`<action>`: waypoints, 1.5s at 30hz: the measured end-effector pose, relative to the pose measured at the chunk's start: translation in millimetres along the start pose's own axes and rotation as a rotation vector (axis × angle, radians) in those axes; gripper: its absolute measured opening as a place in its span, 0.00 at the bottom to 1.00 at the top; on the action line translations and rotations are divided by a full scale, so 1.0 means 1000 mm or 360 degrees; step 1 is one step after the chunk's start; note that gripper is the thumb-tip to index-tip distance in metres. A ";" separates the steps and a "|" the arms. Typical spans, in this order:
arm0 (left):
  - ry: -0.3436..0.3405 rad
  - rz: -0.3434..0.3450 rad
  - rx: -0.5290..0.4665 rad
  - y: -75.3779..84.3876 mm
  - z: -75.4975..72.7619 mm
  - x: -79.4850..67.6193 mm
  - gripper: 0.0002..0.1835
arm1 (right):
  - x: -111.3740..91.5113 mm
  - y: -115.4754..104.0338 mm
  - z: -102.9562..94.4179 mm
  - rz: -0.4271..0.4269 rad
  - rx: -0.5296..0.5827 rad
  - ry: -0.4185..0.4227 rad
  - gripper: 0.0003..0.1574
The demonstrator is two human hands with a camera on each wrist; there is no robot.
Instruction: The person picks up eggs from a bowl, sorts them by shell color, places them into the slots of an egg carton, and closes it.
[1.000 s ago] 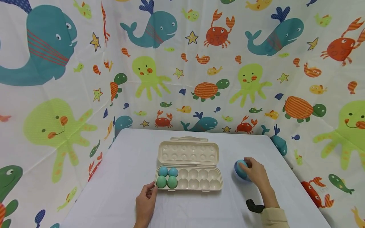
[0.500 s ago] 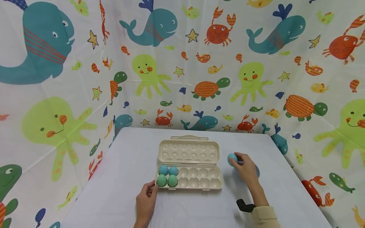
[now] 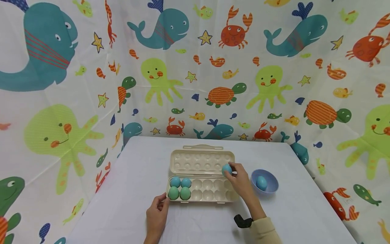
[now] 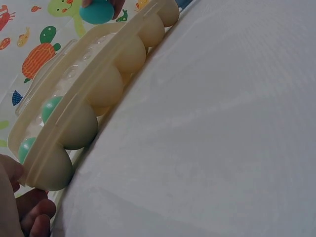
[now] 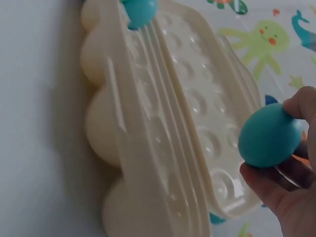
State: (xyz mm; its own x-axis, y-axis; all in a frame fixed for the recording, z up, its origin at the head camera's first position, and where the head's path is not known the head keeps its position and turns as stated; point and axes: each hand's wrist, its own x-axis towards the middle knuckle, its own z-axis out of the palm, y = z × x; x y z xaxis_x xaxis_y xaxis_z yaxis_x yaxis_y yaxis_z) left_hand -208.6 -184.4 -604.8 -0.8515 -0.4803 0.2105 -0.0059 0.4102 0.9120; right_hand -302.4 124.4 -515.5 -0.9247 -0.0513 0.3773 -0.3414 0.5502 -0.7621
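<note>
An open cream plastic egg carton [image 3: 202,160] lies on the table, its lid tipped back. At its left end sit two blue eggs [image 3: 175,182] behind two green eggs [image 3: 173,193]; the other cups hold nothing. My left hand [image 3: 156,215] pinches the carton's near left corner, thumb at the rim and fingers beneath it in the left wrist view. With thumb and fingertips my right hand [image 3: 242,181] holds a blue egg [image 5: 270,134] above the carton's right end, overlapping the lid in the head view.
Right of the carton stands a periwinkle bowl [image 3: 273,190] with one blue egg [image 3: 261,183] inside. A white cloth [image 3: 122,210] covers the table. Behind and at both sides hangs a curtain [image 3: 195,81] printed with sea animals. A black strap piece [image 3: 242,221] juts from the right wrist.
My right hand has lifted a blue egg out of the bowl and carried it left to the carton's right end. The left hand stays at the carton's corner.
</note>
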 end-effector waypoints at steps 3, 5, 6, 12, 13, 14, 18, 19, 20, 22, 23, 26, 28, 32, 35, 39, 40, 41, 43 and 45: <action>0.0007 -0.0001 -0.0001 0.000 0.000 0.000 0.12 | -0.002 -0.005 0.014 -0.0008 0.0051 -0.0088 0.28; 0.0012 0.0006 -0.0005 0.000 0.000 0.000 0.11 | -0.003 -0.007 0.024 -0.0032 0.0066 -0.0127 0.26; 0.0014 0.0015 -0.0009 0.000 0.000 0.000 0.11 | -0.004 -0.008 0.028 -0.0035 0.0065 -0.0145 0.25; 0.0010 0.0030 -0.0024 0.001 0.000 0.000 0.11 | -0.007 -0.013 0.051 -0.0086 0.0094 -0.0231 0.22; 0.0006 0.0022 -0.0019 0.001 0.000 0.001 0.11 | -0.007 -0.014 0.054 -0.0091 0.0109 -0.0245 0.21; 0.0004 0.0018 -0.0017 0.001 -0.001 0.000 0.11 | -0.007 -0.015 0.058 -0.0096 0.0122 -0.0254 0.20; -0.0007 -0.0004 -0.0003 0.003 -0.001 0.000 0.11 | -0.008 -0.018 0.068 -0.0131 0.0141 -0.0284 0.20; -0.0007 -0.0006 0.0000 0.003 -0.001 0.000 0.11 | -0.008 -0.019 0.071 -0.0143 0.0138 -0.0288 0.20; -0.0002 -0.0002 0.0000 0.003 -0.001 -0.001 0.11 | -0.009 -0.020 0.073 -0.0151 0.0134 -0.0296 0.21; 0.0003 -0.0003 0.0003 0.003 -0.001 -0.001 0.11 | -0.009 -0.020 0.077 -0.0155 0.0121 -0.0318 0.22; 0.0006 -0.0001 0.0004 0.003 -0.001 -0.001 0.11 | -0.010 -0.020 0.079 -0.0156 0.0108 -0.0325 0.22; 0.0011 0.0007 0.0004 0.002 -0.001 -0.001 0.11 | -0.011 -0.022 0.085 -0.0174 0.0034 -0.0341 0.23; 0.0006 -0.0004 0.0004 0.002 -0.001 -0.001 0.11 | -0.013 -0.022 0.088 -0.0226 -0.0069 -0.0315 0.23; -0.0023 -0.0037 0.0012 0.003 -0.001 -0.001 0.12 | -0.014 -0.022 0.093 -0.0317 -0.0208 -0.0274 0.22; -0.0033 -0.0050 0.0009 0.004 -0.001 -0.001 0.12 | -0.015 -0.021 0.095 -0.0314 -0.0224 -0.0312 0.22; -0.0035 -0.0048 0.0005 0.002 -0.001 -0.001 0.12 | -0.018 -0.020 0.098 -0.0304 -0.0285 -0.0350 0.23; -0.0033 -0.0052 0.0002 0.002 -0.001 0.000 0.12 | -0.019 -0.019 0.099 -0.0309 -0.0304 -0.0350 0.23; -0.0036 -0.0049 0.0003 0.002 -0.001 0.000 0.12 | -0.019 -0.019 0.099 -0.0326 -0.0312 -0.0344 0.23; -0.0033 -0.0047 -0.0003 0.001 -0.001 0.000 0.12 | -0.020 -0.018 0.101 -0.0362 -0.0316 -0.0326 0.23; -0.0029 -0.0042 -0.0013 0.001 -0.001 0.000 0.12 | -0.020 -0.017 0.102 -0.0400 -0.0333 -0.0301 0.23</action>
State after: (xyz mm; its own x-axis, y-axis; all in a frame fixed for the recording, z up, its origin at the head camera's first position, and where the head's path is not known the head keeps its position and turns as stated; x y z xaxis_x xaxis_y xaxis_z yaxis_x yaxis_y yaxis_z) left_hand -207.9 -184.3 -603.7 -0.8606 -0.4764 0.1799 -0.0244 0.3915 0.9199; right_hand -295.1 31.1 -563.7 -0.8380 -0.3483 0.4201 -0.5377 0.6583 -0.5268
